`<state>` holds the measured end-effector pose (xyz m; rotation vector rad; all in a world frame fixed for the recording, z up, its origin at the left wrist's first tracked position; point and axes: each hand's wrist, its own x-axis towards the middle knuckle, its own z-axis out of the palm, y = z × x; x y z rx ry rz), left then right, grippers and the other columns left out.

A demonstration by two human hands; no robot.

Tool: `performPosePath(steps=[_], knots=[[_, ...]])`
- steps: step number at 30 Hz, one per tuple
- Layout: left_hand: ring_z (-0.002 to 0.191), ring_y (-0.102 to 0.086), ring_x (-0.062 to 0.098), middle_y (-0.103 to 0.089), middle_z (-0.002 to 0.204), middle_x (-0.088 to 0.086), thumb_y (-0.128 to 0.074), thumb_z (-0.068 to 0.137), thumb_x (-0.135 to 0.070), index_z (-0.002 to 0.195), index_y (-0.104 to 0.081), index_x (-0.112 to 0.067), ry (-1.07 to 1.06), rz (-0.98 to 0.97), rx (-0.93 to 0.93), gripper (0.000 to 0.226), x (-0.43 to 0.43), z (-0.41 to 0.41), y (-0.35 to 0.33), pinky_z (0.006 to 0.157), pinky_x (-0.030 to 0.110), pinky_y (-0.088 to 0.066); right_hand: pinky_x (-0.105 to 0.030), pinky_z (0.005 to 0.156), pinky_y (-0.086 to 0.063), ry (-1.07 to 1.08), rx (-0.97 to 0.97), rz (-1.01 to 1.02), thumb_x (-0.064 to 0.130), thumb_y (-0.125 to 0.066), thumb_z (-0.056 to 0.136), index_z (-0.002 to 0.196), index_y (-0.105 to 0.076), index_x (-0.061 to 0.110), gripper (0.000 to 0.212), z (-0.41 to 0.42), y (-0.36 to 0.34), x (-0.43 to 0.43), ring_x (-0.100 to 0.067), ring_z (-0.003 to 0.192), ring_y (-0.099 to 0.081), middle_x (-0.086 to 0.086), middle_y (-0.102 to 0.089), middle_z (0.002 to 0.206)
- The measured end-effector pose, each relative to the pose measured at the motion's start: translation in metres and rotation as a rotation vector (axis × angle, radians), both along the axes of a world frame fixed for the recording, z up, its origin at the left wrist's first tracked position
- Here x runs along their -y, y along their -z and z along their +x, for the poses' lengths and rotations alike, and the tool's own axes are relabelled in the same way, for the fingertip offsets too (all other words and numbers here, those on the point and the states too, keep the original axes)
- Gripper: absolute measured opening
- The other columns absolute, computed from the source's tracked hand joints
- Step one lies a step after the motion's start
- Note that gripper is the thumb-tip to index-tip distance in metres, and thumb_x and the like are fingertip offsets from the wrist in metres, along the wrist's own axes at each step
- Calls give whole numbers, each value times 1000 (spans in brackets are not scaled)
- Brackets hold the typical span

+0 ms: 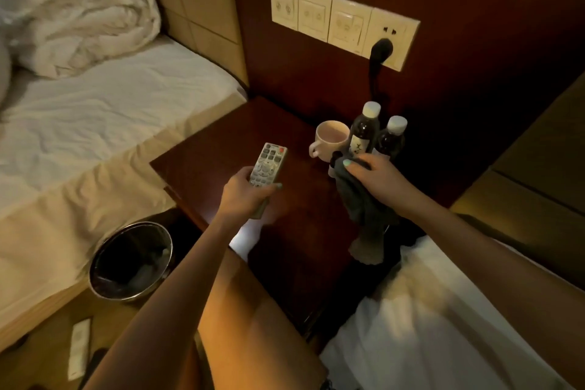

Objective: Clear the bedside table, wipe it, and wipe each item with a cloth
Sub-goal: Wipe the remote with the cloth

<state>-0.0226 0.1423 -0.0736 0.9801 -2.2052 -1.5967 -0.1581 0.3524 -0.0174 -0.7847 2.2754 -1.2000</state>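
Note:
A dark wooden bedside table point(221, 142) stands between two beds. My left hand point(245, 196) grips a grey remote control point(268, 165) above the table's front left part. My right hand point(376, 177) holds a dark grey cloth point(364, 209) that hangs down past the table's right side. Just beyond that hand, at the table's back right, stand a white cup point(330, 139) and two dark bottles with white caps, a taller bottle point(364, 130) and a shorter bottle point(392, 136).
A round metal waste bin point(131, 258) with a black liner sits on the floor, left of the table. The left bed point(95, 123) has crumpled white bedding. A wall panel point(345, 22) carries switches and a plugged black cable. White bedding point(427, 326) lies at lower right. A white card point(79, 348) is on the floor.

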Motion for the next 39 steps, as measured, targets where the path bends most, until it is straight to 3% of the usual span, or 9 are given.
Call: performPosePath(steps=[2,5,10,14,16,22,25,31,39], knots=[[88,-64,14,-59,111,-2,-80,78,-30,128,-46,-13,21,-113,37,63,5,-16,8,63,21,-51,-47,90,-52,9,20,12,33,-49,98,105,-65,6,32,-7,8,0,-24,95,-64,-14,-66,100],[77,-61,4,-57,110,-2,-79,79,-31,127,-43,-12,59,-179,69,63,20,-44,20,48,15,-51,-37,87,-54,21,59,23,33,-49,98,105,-67,15,26,-14,19,1,-11,92,-64,-3,-68,99],[102,-61,20,-57,122,9,-80,74,-42,128,-54,-9,130,-341,154,69,54,-97,45,60,22,-53,-23,74,-51,-13,105,19,28,-49,98,100,-67,14,23,-21,27,16,-9,83,-64,-2,-68,92],[116,-55,23,-58,129,10,-79,76,-39,133,-53,-9,196,-427,159,70,72,-135,62,90,33,-50,-33,79,-53,-4,141,32,28,-50,98,100,-66,9,26,-30,34,31,-20,87,-65,-11,-68,93],[119,-54,24,-58,130,10,-79,77,-37,134,-51,-9,234,-451,135,69,78,-153,67,97,36,-46,-40,81,-53,-5,135,43,29,-50,97,97,-66,9,26,-37,41,37,-22,85,-65,-12,-68,90],[117,-47,30,-57,129,12,-72,81,-45,137,-50,-7,369,-611,167,71,88,-194,77,97,36,-36,-51,81,-51,-5,162,31,31,-51,96,93,-65,7,27,-48,57,53,-30,83,-64,-19,-64,88],[123,-41,29,-53,133,13,-67,85,-45,140,-46,-7,459,-632,199,70,90,-200,75,102,33,-27,-49,78,-51,-10,197,27,30,-52,95,93,-65,6,28,-47,62,59,-31,82,-64,-20,-64,87],[142,-18,30,-29,155,9,-63,92,-32,152,-24,-9,626,-573,289,76,94,-194,73,114,39,-22,-47,78,-51,20,169,3,26,-51,96,93,-67,12,21,-51,61,67,-27,84,-64,-14,-66,87],[131,-35,25,-30,147,10,-65,91,-28,152,-27,-10,581,-496,249,74,78,-202,71,106,33,-38,-41,77,-54,35,144,29,28,-50,96,94,-66,17,19,-49,51,64,-17,79,-67,-6,-68,86]])
